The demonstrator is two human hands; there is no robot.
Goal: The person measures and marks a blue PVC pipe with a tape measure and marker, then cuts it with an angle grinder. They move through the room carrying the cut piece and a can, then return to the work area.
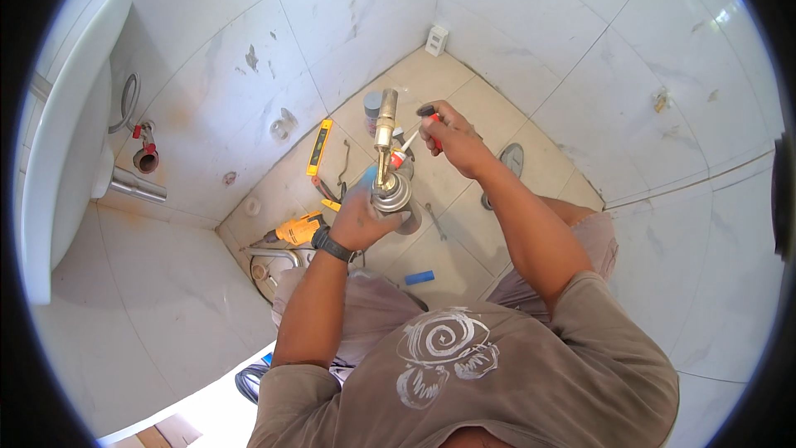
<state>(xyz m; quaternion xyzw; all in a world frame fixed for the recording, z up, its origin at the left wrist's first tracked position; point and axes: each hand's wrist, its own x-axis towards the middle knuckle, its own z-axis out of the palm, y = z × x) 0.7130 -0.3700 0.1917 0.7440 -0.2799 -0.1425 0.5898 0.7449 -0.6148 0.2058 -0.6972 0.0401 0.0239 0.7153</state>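
My left hand [358, 222] is wrapped round a gas blowtorch [385, 133], gripping it at its silver canister. The torch's brass-coloured nozzle points away from me. To the right of that nozzle, my right hand [456, 141] is closed round a small red lighter [435, 129] with a dark top. A gap separates the lighter from the nozzle, and no flame can be made out. Just behind the torch, a tube with a white tip and red collar [398, 158] shows in part.
A yellow spirit level [318, 148], a yellow drill [298, 229], a spanner [435, 222] and a blue block [419, 277] lie on the tiled floor. A grey-lidded jar [372, 104] stands behind the torch. At left, a white basin [79, 149] and red-handled valve [146, 149] jut from the wall.
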